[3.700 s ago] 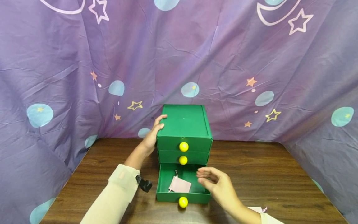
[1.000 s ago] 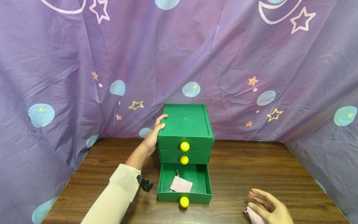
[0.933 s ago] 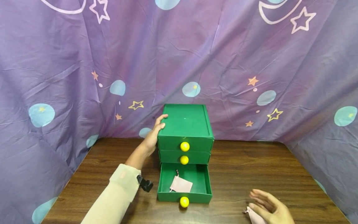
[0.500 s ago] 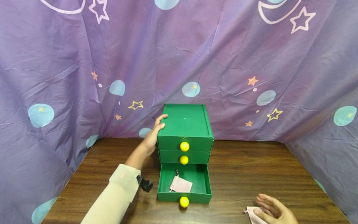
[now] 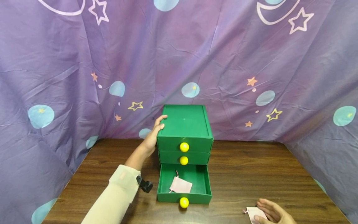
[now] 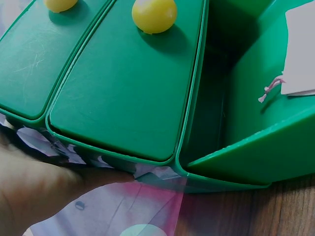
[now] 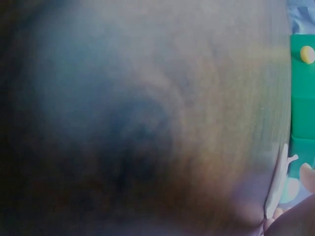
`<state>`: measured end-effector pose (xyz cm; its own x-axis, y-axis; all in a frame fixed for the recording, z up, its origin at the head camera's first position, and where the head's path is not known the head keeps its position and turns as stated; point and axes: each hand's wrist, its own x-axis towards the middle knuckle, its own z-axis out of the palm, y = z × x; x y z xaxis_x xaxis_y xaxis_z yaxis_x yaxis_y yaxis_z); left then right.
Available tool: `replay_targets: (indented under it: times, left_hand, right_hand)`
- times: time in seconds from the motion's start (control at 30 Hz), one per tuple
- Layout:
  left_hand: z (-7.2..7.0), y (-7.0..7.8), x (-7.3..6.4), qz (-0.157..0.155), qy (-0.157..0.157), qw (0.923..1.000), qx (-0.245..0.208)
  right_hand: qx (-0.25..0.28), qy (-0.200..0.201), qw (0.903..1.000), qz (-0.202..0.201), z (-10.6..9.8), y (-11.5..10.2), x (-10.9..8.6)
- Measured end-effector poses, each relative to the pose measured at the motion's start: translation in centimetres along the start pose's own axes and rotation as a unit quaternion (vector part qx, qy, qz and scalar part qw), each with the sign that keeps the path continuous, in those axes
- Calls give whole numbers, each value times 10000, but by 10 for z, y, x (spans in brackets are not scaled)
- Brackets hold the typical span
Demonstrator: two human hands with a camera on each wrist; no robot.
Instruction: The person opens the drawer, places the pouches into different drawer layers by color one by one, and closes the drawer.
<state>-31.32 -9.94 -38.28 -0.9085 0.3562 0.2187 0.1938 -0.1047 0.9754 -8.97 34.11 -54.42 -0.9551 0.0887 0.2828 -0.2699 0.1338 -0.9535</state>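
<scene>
My left hand (image 5: 153, 133) rests against the left side of the green drawer cabinet (image 5: 184, 121), fingertips at its top edge. In the left wrist view the thumb (image 6: 106, 178) lies stretched along that side. The bottom drawer (image 5: 198, 179) is pulled out, with a pale pink drawstring pouch (image 5: 181, 185) lying flat in it. At the lower right, my right hand (image 5: 275, 213) is at a second pale pink pouch (image 5: 255, 214) on the table. Its fingers lie loosely bent along the pouch's right side, with the thumb over the near part. The frame's bottom edge cuts off this hand.
Two upper drawers are closed, with yellow ball knobs (image 5: 184, 147) on their fronts. A third knob (image 5: 184, 203) is on the pulled-out drawer. The brown wooden table (image 5: 243, 168) reaches back to a purple curtain (image 5: 223, 62) with stars and moons.
My right hand has gone from over the drawer to the pouch at the lower right. That pouch's drawstring now points left instead of right. Lately the hand has shifted slightly nearer. Left hand unmoved.
</scene>
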Motion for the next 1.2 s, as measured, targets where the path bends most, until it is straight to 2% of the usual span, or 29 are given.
replay_targets:
  times: [0.13, 0.2, 0.3, 0.37, 0.43, 0.5, 0.6, 0.7, 0.8, 0.9, 0.93, 1.0, 1.07, 1.13, 1.2]
  left_hand:
    - [1, 2, -1, -17, 11, 10000, -26]
    - [2, 2, -1, -21, 9, 10000, -27]
    - [2, 2, -1, -8, 1, 10000, -24]
    - [1, 1, -1, -5, 4, 10000, -26]
    - [1, -1, -1, 2, 8, 10000, -40]
    - [1, -2, -1, 8, 7, 10000, -49]
    - [0, -3, -1, 21, 6, 10000, -62]
    - [0, -3, -1, 28, 12, 10000, -70]
    - [0, -3, -1, 19, 16, 10000, -62]
    - [0, -3, -1, -2, 22, 10000, -58]
    - [0, -3, -1, -2, 18, 10000, -47]
    - [0, -3, 0, 1, 2, 10000, -45]
    - [0, -3, 0, 14, 5, 10000, -43]
    - [-1, -3, 0, 27, -9, 10000, -33]
    - [-1, -3, 1, 39, -15, 10000, -42]
  right_hand:
    - [-576, -66, 9983, -103, 0, 2, 0]
    - [-889, -88, 9956, -279, 0, 5, 0]
    - [-1029, -281, 9908, -835, -2, 11, 2]
    - [-711, -709, 9852, -1389, -6, 16, 6]
    - [-223, -1313, 9735, -1859, -11, 22, 11]
    - [198, -2002, 9549, -2186, -17, 26, 17]
    - [477, -2721, 9301, -2420, -23, 31, 24]
    - [672, -3180, 9123, -2491, -26, 34, 30]
    - [1286, -3671, 8889, -2421, -26, 37, 34]
    - [1796, -3953, 8676, -2425, -24, 37, 36]
    - [1915, -4004, 8634, -2399, -24, 36, 36]
    - [1977, -3957, 8664, -2316, -23, 33, 34]
    - [1804, -3709, 8847, -2172, -22, 29, 30]
    - [1441, -3252, 9147, -1918, -20, 22, 24]
    - [1004, -2698, 9466, -1451, -18, 15, 17]
